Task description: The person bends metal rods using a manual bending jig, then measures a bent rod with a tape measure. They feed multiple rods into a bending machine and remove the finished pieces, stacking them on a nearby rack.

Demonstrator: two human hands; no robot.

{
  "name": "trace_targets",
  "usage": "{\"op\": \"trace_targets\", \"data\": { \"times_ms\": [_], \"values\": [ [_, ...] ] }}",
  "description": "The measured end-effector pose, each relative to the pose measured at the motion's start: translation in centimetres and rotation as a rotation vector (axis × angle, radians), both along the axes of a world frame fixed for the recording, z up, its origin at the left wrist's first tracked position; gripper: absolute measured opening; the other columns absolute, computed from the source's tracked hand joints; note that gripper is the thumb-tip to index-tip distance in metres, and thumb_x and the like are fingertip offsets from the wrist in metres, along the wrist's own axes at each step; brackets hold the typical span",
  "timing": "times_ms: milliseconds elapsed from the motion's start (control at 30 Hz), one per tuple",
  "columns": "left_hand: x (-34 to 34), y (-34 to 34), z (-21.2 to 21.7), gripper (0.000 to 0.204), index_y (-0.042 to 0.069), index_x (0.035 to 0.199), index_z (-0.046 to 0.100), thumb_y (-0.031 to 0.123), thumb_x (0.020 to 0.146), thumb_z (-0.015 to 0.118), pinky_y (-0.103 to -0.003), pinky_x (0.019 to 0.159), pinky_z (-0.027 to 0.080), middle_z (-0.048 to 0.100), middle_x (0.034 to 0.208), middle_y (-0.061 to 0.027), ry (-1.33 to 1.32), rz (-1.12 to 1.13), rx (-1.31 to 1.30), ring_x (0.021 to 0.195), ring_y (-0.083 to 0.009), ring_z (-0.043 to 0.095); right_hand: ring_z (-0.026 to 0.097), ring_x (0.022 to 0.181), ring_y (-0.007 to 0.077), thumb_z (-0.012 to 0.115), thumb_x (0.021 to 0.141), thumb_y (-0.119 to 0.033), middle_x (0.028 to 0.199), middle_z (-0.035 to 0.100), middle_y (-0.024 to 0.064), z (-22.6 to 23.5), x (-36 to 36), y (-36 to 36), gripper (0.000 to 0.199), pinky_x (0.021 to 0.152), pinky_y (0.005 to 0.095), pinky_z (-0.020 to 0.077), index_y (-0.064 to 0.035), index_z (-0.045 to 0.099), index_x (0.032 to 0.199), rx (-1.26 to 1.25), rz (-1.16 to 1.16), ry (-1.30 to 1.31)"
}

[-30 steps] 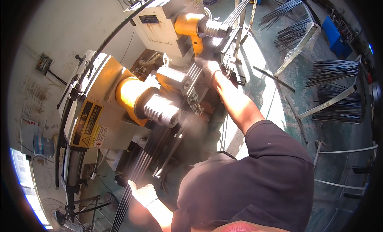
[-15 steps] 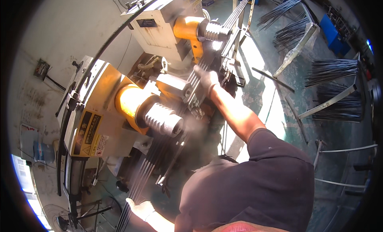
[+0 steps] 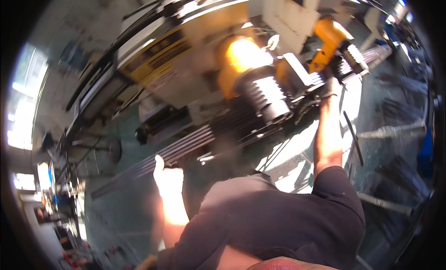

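A row of several long, thin metal rods (image 3: 186, 144) runs slantwise through a machine with orange roller heads. My left hand (image 3: 168, 177), in a pale glove, grips the near left stretch of the rods, its thumb over the edge and its fingers mostly underneath. Farther right, my right hand (image 3: 331, 87) reaches to the rods between the two roller heads; motion and glare smear its fingers. A ridged metal roller (image 3: 267, 95) on the nearer orange head (image 3: 244, 56) sits over the rods between my hands. Beyond my right hand is the second ridged roller (image 3: 355, 58).
The machine's beige housing (image 3: 186, 79) fills the upper left. A black knob (image 3: 141, 135) juts out below it. At right, a dark bar (image 3: 354, 137) lies on the sunlit floor, near pale rack beams (image 3: 392, 130) and blurred bundles of rods. A wheel (image 3: 114, 150) stands at left.
The whole view has swung round, so the machine and rods now slope less steeply and sit farther right. My left hand stays on the rods, and my right arm still reaches to them.
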State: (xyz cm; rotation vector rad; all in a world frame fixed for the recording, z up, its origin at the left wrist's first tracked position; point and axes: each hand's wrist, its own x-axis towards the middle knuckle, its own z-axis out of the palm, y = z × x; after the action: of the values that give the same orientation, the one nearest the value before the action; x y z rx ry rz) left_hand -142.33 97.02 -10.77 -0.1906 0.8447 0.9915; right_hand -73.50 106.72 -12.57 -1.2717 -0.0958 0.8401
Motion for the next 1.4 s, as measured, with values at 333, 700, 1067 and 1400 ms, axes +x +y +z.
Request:
{"op": "trace_targets", "data": {
  "times_ms": [333, 700, 1067, 1400],
  "values": [
    [-13.9, -3.1, 2.6, 0.044, 0.006, 0.126, 0.063, 0.045, 0.114, 0.047, -0.057, 0.115, 0.046, 0.067, 0.127, -0.0136, 0.157, 0.71, 0.449, 0.126, -0.0378, 0.062, 0.057, 0.105, 0.0152, 0.058, 0.106, -0.03, 0.119, 0.064, 0.0016, -4.0, -3.6, 2.6, 0.027, 0.092, 0.0502, 0.0434, -0.0107, 0.068, 0.122, -0.073, 0.045, -0.379],
    [-47.2, -0.9, -1.0, 0.041, 0.005, 0.132, 0.062, 0.037, 0.115, 0.044, -0.055, 0.112, 0.05, 0.068, 0.13, -0.0147, 0.473, 0.949, 0.321, 0.122, -0.0347, 0.065, 0.049, 0.145, 0.0122, 0.043, 0.111, -0.032, 0.153, 0.057, -0.002, -21.3, -27.5, -25.6, 0.039, 0.122, 0.0648, 0.033, -0.021, 0.062, 0.144, -1.431, 1.937, -2.135],
    [-56.9, -0.7, 0.0, 0.032, 0.007, 0.132, 0.064, 0.03, 0.113, 0.05, -0.057, 0.102, 0.058, 0.069, 0.121, -0.0134, 0.729, 0.657, 0.326, 0.111, -0.0334, 0.069, 0.056, 0.129, 0.0271, 0.052, 0.106, -0.066, 0.142, 0.056, 0.0123, -23.3, -34.7, -40.3, 0.075, 0.107, 0.0358, 0.0528, -0.0016, 0.054, 0.143, -0.648, -0.009, 0.317],
    [-63.4, -5.4, -3.0, 0.051, 0.017, 0.149, 0.056, 0.05, 0.109, 0.056, -0.059, 0.11, 0.047, 0.062, 0.143, -0.0093, 0.749, 0.314, 0.378, 0.131, -0.038, 0.059, 0.067, 0.073, 0.021, 0.065, 0.102, -0.061, 0.093, 0.068, 0.0085, -19.5, -36.8, -37.3, 0.06, 0.061, 0.0332, 0.0572, -0.0029, 0.066, 0.116, -0.518, -0.058, 0.096]
  ]
}}
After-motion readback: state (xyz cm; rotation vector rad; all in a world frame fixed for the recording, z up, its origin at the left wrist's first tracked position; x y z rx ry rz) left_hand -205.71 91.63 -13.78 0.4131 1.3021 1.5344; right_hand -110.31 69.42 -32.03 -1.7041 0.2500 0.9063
